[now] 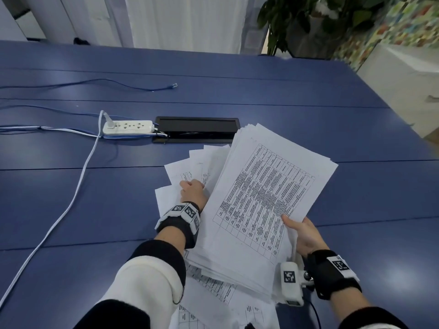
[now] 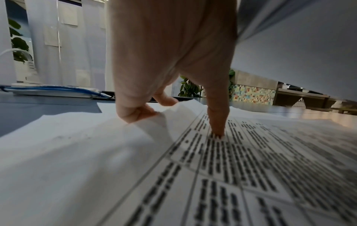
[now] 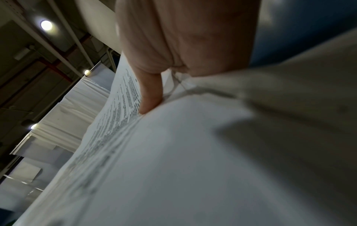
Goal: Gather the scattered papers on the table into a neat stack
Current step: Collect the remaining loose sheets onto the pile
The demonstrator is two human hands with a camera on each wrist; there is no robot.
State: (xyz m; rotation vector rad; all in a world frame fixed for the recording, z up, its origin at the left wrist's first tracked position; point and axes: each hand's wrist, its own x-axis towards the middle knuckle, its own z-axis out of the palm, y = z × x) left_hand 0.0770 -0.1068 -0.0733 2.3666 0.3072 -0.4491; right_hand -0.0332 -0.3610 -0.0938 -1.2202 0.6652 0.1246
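White power strip [image 1: 127, 127], black cable box [image 1: 196, 132], blue cable [image 1: 95, 82], plant [image 1: 306, 17]

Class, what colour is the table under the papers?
Blue; the table shows best in the head view.

2 hands in view: left hand [image 1: 193, 191] and right hand [image 1: 305, 235]. 1 thick stack of papers [image 1: 259, 200], sheet count too many to tell, plus approx 4 loose sheets [image 1: 190, 172] fanned toward the table [image 1: 95, 210] middle & a few more at its near edge, exact no. unclear. Also 1 power strip [image 1: 128, 127], 1 black cable box [image 1: 197, 132], 1 white cord [image 1: 78, 184], 1 loose blue cable [image 1: 133, 86] w/ others bundled, 1 plant [image 1: 308, 17] past the far edge.
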